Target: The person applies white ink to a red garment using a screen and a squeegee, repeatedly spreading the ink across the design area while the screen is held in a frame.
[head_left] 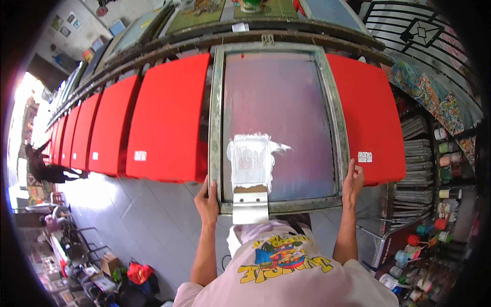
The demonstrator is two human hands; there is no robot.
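Note:
My left hand (207, 202) holds the lower left side of a worn screen-printing frame (216, 128), and my right hand (353, 181) grips its lower right side. The fingers are partly hidden behind the frame. Its mesh (281, 102) is greyish purple. White ink (250, 156) lies in a rough rectangle at the lower left, with a smear to the right. Resting at the lower edge of this patch is a squeegee (250, 207) with a silver metal part, overhanging the frame's near edge; neither hand touches it. Red fabric (365, 117) with a small white print shows beside my right hand.
More red fabric panels (166, 120), several with small white prints, run leftward along a wooden rail (204, 43). Stacked frames (417, 169) and ink pots (450, 194) stand at the right. Another person (43, 163) is at the far left. A red bag (139, 272) lies lower left.

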